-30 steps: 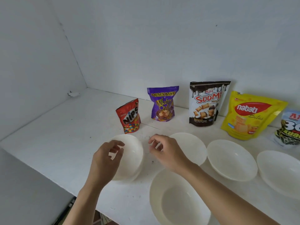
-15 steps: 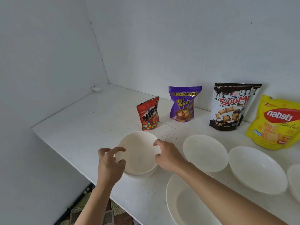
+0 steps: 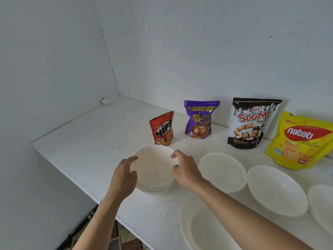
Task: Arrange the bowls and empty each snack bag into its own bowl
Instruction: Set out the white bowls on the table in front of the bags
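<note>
Stacked white bowls sitting on the white shelf, just in front of the red Nips bag, near the shelf's front-left part. Left hand curling around the stack's left rim, thumb over the lip, fingers down the outer wall; forearm rising from below the front edge. Right hand cupping the right rim, fingertips touching the lip, wrist bent, forearm crossing over a large bowl at the near edge. Both hands gripping the stack between them, each closed partway on the rim.

Standing in a row toward the back wall: purple Mum's Bake wafer bag, black-and-white Soomi bag, yellow Nabati Bites bag leaning back. Lying to the right of the stack, in a line: a shallow bowl just beside the right hand, another shallow bowl touching or nearly touching it, and a further bowl cut off by the picture's right side.

Lying open to the left of the stack: a broad bare stretch of shelf reaching the side wall and the back corner. Running diagonally close behind the left wrist: the front edge, with floor showing beneath.
</note>
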### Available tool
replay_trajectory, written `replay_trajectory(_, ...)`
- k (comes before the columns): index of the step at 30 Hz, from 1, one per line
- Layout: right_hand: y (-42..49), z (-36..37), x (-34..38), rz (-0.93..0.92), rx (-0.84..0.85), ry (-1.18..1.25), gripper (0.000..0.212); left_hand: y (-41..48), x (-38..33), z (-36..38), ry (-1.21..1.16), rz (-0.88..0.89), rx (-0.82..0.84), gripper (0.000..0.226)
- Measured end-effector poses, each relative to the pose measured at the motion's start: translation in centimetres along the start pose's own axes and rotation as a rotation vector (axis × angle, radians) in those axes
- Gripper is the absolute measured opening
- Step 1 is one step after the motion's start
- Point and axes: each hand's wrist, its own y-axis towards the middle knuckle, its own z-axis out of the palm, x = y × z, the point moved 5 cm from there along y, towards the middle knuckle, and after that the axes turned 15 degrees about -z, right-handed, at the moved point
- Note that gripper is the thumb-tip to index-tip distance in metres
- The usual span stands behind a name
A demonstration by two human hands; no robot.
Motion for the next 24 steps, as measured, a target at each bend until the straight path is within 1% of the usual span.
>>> replay_trajectory(4,-0.2,-1.1,0.2,0.0,-0.02,0.052,0.04,0.1,-1.8,-1.1,-0.017,-0.008,0.019,0.061)
replay_trajectory(8,-0.2,-3.1,0.8,0.005,-0.134,0.193,0.042,0.4,-3.9,-2.2,-0.086,0.049,0.008,0.061)
replay_trajectory(13,-2.2,-7.1,0.8,-0.013,-0.286,0.398,0.051,-1.3,-7.8,-2.2,-0.228,0.166,0.065,0.062)
replay_trajectory(18,-6.4,-11.3,-0.7,-0.001,-0.488,0.571,0.059,-3.9,-11.6,0.4,-0.327,0.251,0.202,0.063)
replay_trajectory(21,-9.1,-13.4,-2.4,0.03,-0.603,0.605,0.065,-5.5,-13.7,3.1,-0.387,0.287,0.317,0.063)
replay_trajectory(24,-12.0,-14.6,-4.9,0.078,-0.691,0.623,0.066,-7.6,-15.2,6.1,-0.395,0.31,0.432,0.057)
